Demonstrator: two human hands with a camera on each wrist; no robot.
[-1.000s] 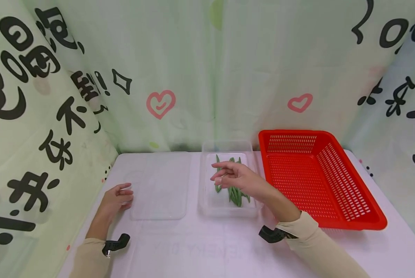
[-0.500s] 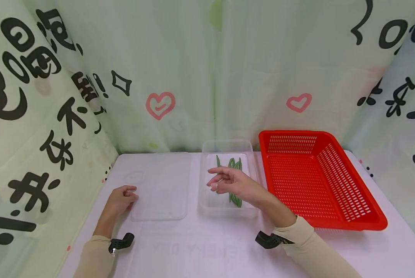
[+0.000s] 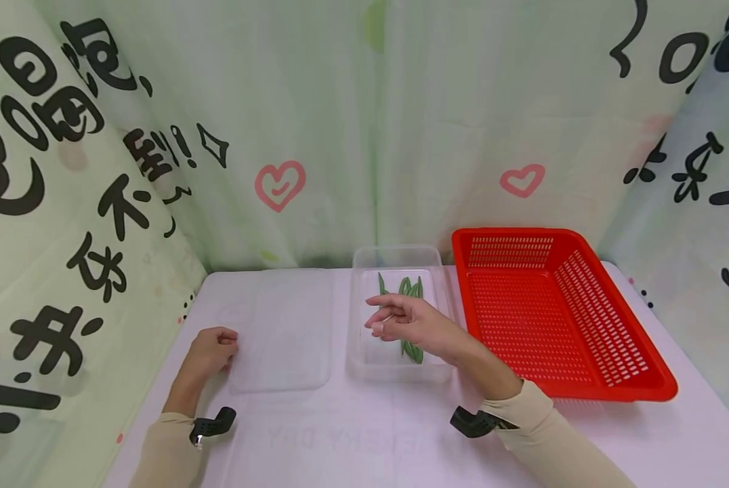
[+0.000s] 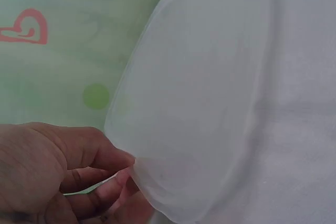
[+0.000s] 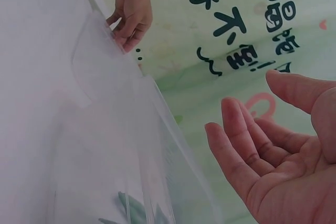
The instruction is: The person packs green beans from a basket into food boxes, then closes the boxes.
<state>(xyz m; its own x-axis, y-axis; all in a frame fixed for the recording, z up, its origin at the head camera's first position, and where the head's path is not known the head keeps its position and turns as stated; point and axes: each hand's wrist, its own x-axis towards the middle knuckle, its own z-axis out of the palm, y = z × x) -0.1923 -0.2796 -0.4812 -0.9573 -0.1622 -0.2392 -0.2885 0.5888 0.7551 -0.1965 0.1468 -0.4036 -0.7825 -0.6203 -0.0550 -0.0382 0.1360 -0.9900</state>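
My left hand (image 3: pixel 209 351) pinches the left edge of a clear, flat plastic lid (image 3: pixel 282 332). In the left wrist view, thumb and fingers grip the lid's (image 4: pixel 184 87) rounded corner. Over a clear plastic box (image 3: pixel 395 256) hovers my right hand (image 3: pixel 416 325), fingers loosely bent and holding nothing. Inside the box lie several slender green pods (image 3: pixel 412 352) resembling chili peppers, partly hidden by that hand. The right wrist view shows the right hand's (image 5: pixel 283 161) fingers spread apart from the box wall (image 5: pixel 178 140).
To the right of the box stands a red perforated plastic basket (image 3: pixel 511 298). A pale cloth covers the table (image 3: pixel 340 434). Printed curtains (image 3: pixel 340 135) rise behind the table and along both sides.
My left hand has shifted slightly right and closed in on the lid's edge. My right hand has dropped slightly down and left over the box, then stayed there.
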